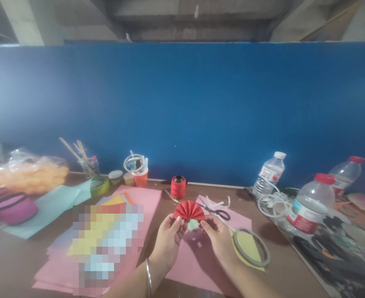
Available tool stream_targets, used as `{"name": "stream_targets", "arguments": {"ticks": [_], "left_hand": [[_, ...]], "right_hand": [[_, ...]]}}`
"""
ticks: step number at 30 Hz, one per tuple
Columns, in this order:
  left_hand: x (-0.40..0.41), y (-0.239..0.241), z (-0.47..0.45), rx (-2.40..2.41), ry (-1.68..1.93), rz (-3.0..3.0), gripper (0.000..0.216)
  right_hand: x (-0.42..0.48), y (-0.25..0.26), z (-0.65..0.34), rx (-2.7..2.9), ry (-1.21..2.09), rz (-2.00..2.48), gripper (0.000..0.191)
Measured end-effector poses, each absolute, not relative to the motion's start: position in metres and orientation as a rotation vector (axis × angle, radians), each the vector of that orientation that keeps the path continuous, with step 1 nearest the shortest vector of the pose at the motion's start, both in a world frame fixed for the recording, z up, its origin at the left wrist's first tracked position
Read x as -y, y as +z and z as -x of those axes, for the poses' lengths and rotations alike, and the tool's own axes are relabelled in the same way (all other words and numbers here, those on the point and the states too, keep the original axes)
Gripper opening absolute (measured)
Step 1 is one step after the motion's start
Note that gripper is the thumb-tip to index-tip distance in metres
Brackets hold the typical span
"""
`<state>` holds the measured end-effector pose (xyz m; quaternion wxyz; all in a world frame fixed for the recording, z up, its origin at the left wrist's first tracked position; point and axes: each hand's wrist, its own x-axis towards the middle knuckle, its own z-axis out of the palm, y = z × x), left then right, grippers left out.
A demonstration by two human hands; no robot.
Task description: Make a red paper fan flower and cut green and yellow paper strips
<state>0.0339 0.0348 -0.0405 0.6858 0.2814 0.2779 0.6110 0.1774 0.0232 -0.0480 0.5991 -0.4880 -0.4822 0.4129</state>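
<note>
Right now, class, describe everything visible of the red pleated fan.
The red pleated fan looks like folded paper, spread into a rough half-circle, arc upward, its creases converging at the lower middle. It is held above the pink sheet, the left hand pinching one lower corner, the right hand the other.

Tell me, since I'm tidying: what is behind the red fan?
Beyond the fan stands a red spool; below the fan, a green scrap and the pink sheet show. Whatever lies directly behind its folds is covered.

Fingers (177, 223) hide parts of the red fan (189, 209).
</note>
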Motion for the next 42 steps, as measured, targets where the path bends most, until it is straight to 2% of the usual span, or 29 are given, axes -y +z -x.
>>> {"name": "stream_targets", "arguments": {"ticks": [7,12,20,26,42], "left_hand": [[-0.034,-0.036,-0.033,-0.631,1.364,-0.63,0.013],[-0.03,-0.029,-0.034,-0.75,1.418,-0.783,0.032],[-0.024,-0.016,-0.025,-1.129,1.55,-1.426,0.003],[-0.027,-0.014,-0.024,-1.242,1.532,-1.497,0.004],[-0.031,-0.022,-0.022,-1.29,1.436,-1.552,0.012]], "right_hand": [[-0.018,-0.042,-0.176,1.174,0.91,1.14,0.017],[-0.011,-0.035,-0.175,1.248,0.62,1.146,0.016],[-0.009,-0.036,-0.177,1.52,0.383,1.123,0.011],[-0.008,-0.038,-0.176,1.726,0.215,1.067,0.012],[-0.008,-0.046,-0.175,1.846,0.109,0.971,0.013]]}}
